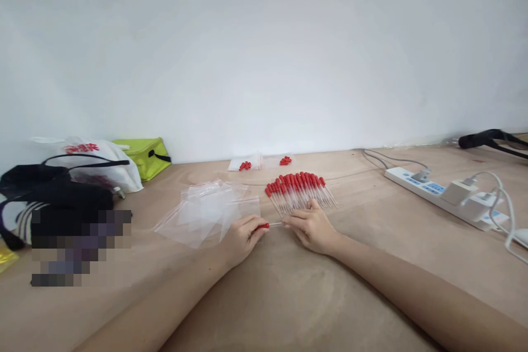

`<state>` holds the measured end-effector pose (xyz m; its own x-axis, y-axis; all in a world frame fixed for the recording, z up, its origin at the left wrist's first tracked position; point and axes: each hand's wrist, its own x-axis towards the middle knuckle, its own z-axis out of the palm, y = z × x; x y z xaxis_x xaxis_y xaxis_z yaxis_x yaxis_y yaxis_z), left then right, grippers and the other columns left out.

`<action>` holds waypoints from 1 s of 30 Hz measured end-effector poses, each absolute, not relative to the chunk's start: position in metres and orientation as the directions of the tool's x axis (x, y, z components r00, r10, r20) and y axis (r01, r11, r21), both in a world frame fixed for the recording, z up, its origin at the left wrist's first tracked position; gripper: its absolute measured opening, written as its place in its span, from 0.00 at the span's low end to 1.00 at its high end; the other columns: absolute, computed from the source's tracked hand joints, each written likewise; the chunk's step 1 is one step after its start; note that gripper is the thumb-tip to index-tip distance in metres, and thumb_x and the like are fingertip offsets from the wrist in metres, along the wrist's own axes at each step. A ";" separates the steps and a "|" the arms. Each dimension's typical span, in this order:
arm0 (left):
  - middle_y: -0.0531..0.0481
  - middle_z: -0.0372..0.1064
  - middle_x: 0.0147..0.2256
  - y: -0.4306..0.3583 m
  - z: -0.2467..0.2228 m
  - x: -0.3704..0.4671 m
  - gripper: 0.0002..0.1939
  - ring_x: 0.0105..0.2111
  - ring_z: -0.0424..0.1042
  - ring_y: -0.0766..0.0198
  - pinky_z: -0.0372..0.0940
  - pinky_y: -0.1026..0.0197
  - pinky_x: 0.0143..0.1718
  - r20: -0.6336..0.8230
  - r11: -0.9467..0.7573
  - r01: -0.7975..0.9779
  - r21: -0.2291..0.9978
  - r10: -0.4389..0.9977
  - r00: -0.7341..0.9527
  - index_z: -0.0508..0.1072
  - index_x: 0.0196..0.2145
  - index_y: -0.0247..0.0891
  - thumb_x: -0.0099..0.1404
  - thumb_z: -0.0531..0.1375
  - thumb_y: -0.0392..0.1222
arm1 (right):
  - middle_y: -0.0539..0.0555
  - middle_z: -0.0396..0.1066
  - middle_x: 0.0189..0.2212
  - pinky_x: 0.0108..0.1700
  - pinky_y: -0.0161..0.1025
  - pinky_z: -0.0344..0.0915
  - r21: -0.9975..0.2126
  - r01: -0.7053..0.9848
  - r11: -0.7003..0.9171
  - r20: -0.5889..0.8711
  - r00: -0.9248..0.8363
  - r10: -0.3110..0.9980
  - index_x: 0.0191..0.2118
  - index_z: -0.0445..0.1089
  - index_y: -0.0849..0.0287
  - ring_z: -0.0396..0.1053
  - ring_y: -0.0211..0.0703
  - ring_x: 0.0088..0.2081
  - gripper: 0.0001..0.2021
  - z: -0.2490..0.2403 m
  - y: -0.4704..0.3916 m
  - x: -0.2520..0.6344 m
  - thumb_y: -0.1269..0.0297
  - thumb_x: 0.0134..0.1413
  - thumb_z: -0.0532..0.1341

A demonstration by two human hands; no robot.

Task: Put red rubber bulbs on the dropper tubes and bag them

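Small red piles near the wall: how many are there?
2. The left pile lies farther left; the right pile lies behind the red-topped tubes. Others could be hidden from this view.

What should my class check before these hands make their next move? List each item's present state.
1. Left hand grips the red bulb: ok.
2. Right hand pinches the clear tube firmly: cannot tell; fingers hide its end.
3. Bulb fully seated on tube: cannot tell; fingers cover part.
4. Droppers grouped together: ok.
5. Plastic bags stacked neatly: not ok; they overlap loosely.
6. Power strip apart from both hands: ok.
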<state>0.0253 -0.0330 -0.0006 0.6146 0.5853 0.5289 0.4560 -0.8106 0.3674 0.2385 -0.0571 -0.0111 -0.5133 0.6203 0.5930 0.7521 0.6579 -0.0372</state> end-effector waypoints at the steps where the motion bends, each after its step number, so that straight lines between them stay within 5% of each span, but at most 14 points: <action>1: 0.49 0.70 0.30 -0.033 0.000 0.025 0.08 0.31 0.69 0.65 0.64 0.64 0.33 0.535 -0.809 0.456 0.370 0.587 0.608 0.69 0.33 0.37 0.62 0.51 0.38 | 0.51 0.70 0.26 0.33 0.38 0.42 -0.071 0.755 0.652 0.595 -0.493 0.635 0.37 0.68 0.57 0.61 0.35 0.27 0.11 -0.011 -0.056 0.240 0.67 0.56 0.49; 24: 0.49 0.69 0.27 -0.035 0.002 0.028 0.09 0.27 0.67 0.66 0.62 0.65 0.29 0.472 -0.791 0.448 0.417 0.610 0.637 0.69 0.31 0.36 0.61 0.51 0.41 | 0.49 0.68 0.22 0.33 0.37 0.40 -0.112 0.752 0.650 0.553 -0.496 0.670 0.27 0.67 0.59 0.58 0.33 0.24 0.11 -0.017 -0.055 0.231 0.70 0.54 0.49; 30: 0.49 0.70 0.30 -0.027 0.012 0.024 0.09 0.30 0.68 0.65 0.64 0.64 0.33 0.543 -0.853 0.416 0.315 0.522 0.658 0.69 0.32 0.37 0.62 0.51 0.39 | 0.51 0.68 0.23 0.33 0.38 0.41 -0.045 0.761 0.647 0.539 -0.527 0.657 0.28 0.68 0.59 0.58 0.36 0.27 0.11 -0.003 -0.061 0.227 0.66 0.54 0.50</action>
<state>0.0241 -0.0272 0.0116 0.6581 0.5216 0.5430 0.4164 -0.8530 0.3147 0.2267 -0.0606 -0.0032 -0.5272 0.6573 0.5386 0.7608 0.6474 -0.0455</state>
